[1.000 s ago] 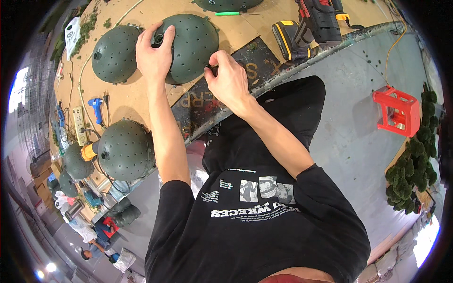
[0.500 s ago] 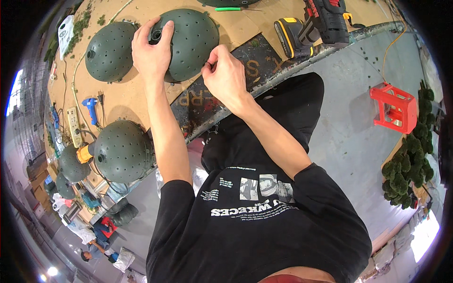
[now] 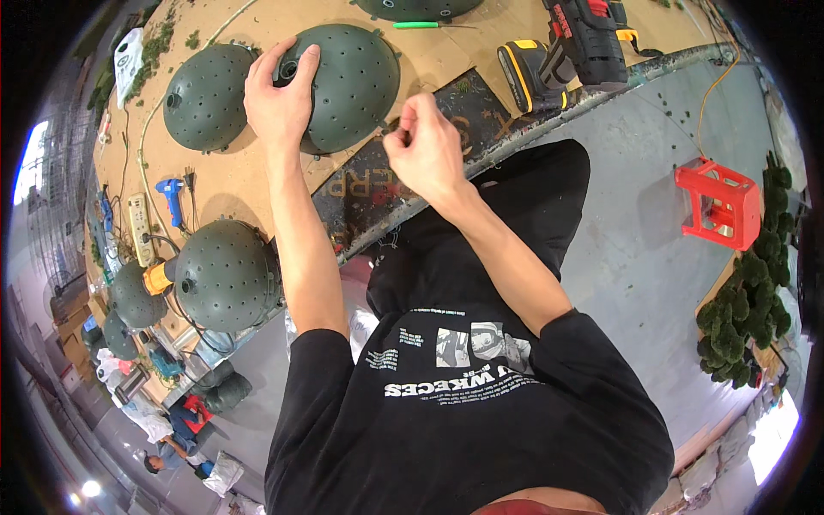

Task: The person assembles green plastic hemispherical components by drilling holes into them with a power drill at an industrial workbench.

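Note:
A dark green dome, dotted with small holes, rests on the cardboard-covered bench. My left hand grips it on its left side, thumb and fingers curved around the short collar near its top. Just off the dome's lower right edge, my right hand is closed in a pinch; whatever lies between its fingertips is too small or hidden to make out. A small tab sticks out from the dome's rim close to those fingers. To the left stands a second perforated dome.
Beyond lie a green-handled tool and a cordless drill. At left are a blue glue gun, a power strip and another dome. A red stool stands on the floor at right; a person is far off at lower left.
My right hand has drawn away from the dome's rim, slightly right and toward me, still pinched. My left hand keeps its hold on the dome. The whole view has shifted slightly.

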A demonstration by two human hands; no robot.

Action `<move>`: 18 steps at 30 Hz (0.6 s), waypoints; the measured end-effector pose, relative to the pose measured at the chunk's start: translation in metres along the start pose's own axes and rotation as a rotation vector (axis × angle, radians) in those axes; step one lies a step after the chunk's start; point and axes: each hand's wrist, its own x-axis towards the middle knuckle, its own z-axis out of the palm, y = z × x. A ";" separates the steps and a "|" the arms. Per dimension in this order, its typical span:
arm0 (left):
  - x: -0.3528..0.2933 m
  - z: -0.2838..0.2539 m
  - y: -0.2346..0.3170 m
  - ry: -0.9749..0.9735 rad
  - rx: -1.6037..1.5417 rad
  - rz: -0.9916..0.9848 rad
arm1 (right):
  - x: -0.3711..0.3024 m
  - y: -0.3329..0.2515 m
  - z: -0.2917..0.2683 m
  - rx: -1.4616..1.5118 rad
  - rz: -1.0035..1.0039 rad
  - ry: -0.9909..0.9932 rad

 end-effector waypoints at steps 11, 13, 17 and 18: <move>0.005 0.000 -0.007 0.043 -0.069 0.082 | 0.027 0.018 -0.037 -0.065 -0.199 0.186; 0.000 0.001 -0.005 0.042 -0.024 0.093 | 0.025 0.018 -0.040 -0.027 -0.219 0.184; -0.008 -0.001 0.003 0.030 -0.003 0.071 | 0.019 0.012 -0.045 0.024 -0.251 0.186; -0.008 -0.004 0.005 0.005 0.017 0.080 | 0.017 0.010 -0.046 0.034 -0.231 0.178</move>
